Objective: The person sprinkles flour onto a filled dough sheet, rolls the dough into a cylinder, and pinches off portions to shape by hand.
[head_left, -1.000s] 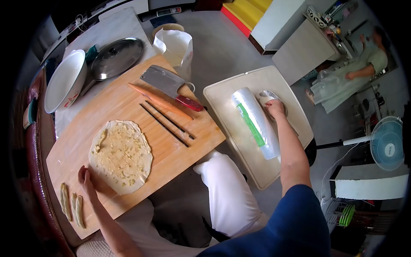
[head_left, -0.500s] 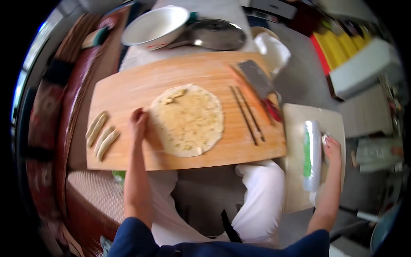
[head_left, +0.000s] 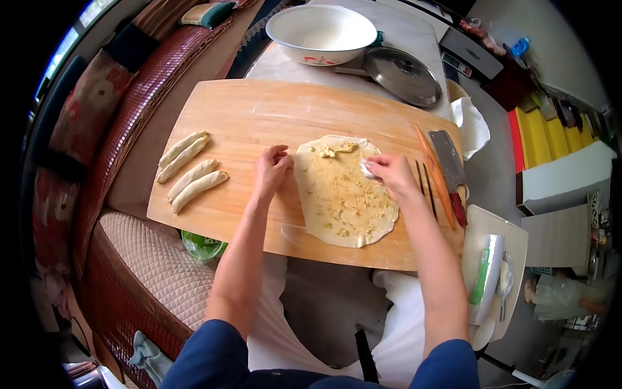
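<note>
While the left hand [head_left: 272,165] waits beside the left edge of the dough sheet [head_left: 343,204], it's the right hand [head_left: 392,174] doing the business in the head view! It's out over the upper right of that sheet, its grip pinched tight at the fingertips on a small white clump [head_left: 368,170], too small to say of what. The left grip is loosely curled, partly open, with nothing to be seen in it; whether those fingers touch the board [head_left: 259,107], you can't tell from here.

And how do things stand? The sheet lies flat on the board, right of centre, rolled out thin by the look of it, yellowish bits scattered across much of its face. That part looks well advanced. But a thicker yellow heap [head_left: 338,150] sits near the top, not yet spread, and the sheet is whole, neither folded nor cut.

Over on the left, four dough strips [head_left: 194,176] lie shaped, side by side in two pairs, apparently finished with for now. Out to the right, lying idle: two dark sticks [head_left: 427,188], a tapered rod [head_left: 435,176] and a cleaver [head_left: 447,159], none of them in either grip!
</note>
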A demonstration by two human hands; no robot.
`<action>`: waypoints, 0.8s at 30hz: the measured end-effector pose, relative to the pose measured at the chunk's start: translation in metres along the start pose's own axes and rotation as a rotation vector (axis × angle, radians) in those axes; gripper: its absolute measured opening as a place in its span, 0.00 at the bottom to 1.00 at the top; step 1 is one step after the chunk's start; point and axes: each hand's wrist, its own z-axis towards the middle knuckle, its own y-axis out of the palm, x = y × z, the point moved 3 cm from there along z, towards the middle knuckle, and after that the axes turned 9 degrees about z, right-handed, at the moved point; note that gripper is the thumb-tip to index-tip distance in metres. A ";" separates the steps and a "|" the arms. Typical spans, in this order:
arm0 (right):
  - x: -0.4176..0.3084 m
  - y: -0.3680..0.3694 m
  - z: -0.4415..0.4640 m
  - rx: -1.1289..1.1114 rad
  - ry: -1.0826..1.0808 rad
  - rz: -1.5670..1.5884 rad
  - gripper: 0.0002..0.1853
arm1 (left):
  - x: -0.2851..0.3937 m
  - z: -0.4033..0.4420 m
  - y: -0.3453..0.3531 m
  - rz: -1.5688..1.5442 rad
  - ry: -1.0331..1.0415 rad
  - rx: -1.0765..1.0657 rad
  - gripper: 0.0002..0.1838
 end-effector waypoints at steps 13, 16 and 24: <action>-0.013 -0.001 0.067 0.232 -0.332 -0.810 0.09 | 0.000 0.007 -0.010 -0.088 -0.029 -0.049 0.18; -0.013 -0.004 0.065 0.236 -0.326 -0.899 0.09 | -0.006 0.007 -0.013 -0.079 -0.025 -0.061 0.18; -0.015 0.062 0.094 0.081 -0.251 -0.840 0.08 | 0.009 0.002 -0.020 -0.101 -0.054 -0.059 0.18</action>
